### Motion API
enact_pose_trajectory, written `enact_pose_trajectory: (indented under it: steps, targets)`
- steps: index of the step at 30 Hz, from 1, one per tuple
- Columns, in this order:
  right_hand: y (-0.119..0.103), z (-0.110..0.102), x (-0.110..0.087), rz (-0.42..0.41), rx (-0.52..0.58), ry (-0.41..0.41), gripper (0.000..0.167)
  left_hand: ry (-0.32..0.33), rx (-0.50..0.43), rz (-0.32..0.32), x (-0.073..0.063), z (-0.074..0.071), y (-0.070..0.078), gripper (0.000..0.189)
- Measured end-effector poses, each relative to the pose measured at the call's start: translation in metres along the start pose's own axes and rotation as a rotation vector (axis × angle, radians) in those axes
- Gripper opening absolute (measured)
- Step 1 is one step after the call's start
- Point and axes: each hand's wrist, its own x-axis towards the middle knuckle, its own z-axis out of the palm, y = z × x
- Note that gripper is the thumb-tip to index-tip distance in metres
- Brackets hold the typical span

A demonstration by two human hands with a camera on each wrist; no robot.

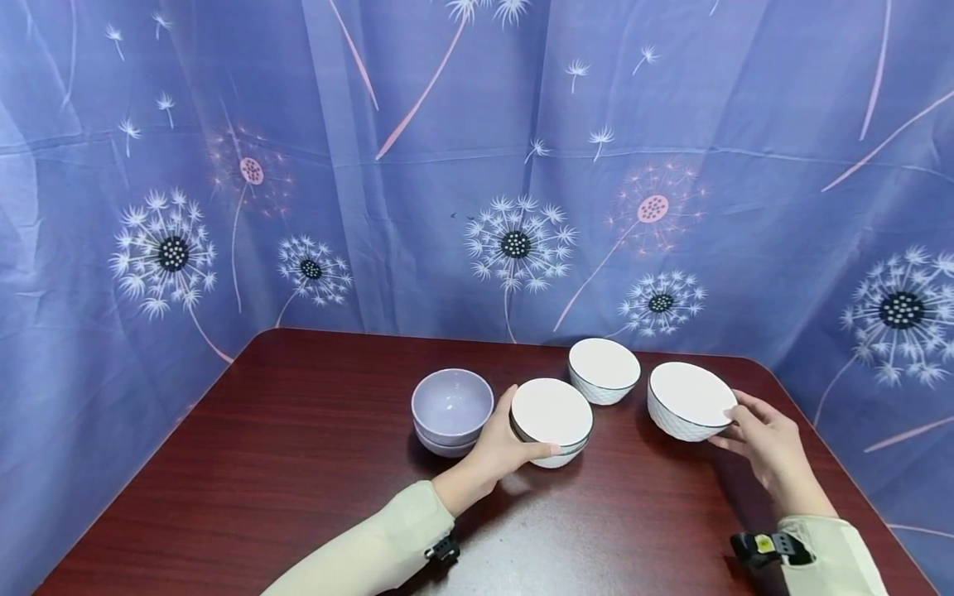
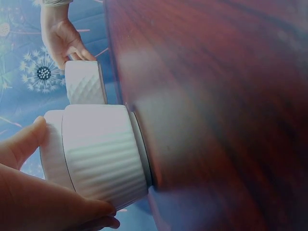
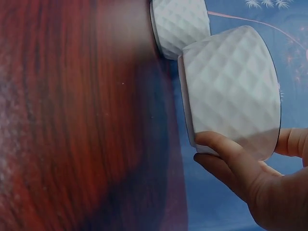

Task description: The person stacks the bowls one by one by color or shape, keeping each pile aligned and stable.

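My left hand [image 1: 498, 454] grips a stack of white bowls [image 1: 551, 412] near the middle of the table, thumb on the near side and fingers round the left. In the left wrist view the nested bowls [image 2: 103, 149] show ribbed walls. At the right, my right hand [image 1: 771, 451] holds a white bowl [image 1: 689, 401] with a dark rim line, thumb at the rim and fingers beneath. The right wrist view shows that bowl's diamond-patterned wall [image 3: 231, 91] and fingers curled under its base. Another white diamond-patterned bowl [image 1: 604, 371] stands behind, between the two hands.
Lavender bowls [image 1: 452, 406], one nested in another, stand just left of my left hand. All this is on a dark red-brown wooden table [image 1: 298, 447]. A blue dandelion-print curtain [image 1: 417, 207] hangs along the back and sides.
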Motion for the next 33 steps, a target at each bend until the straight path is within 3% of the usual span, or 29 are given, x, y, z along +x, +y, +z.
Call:
enact_pose_trajectory:
  steps: [10,23,33]
  targets:
    - [-0.012,0.006,0.001,-0.046,0.054,-0.041,0.026,-0.005,-0.003,0.008,0.001,0.0,0.0,0.107]
    - [-0.03,0.032,0.002,-0.077,0.083,-0.095,0.027,-0.01,0.009,0.016,0.002,-0.002,0.0,0.105]
    - [-0.035,0.052,0.003,-0.082,0.034,-0.103,0.026,-0.021,-0.025,0.009,0.0,0.0,0.0,0.107]
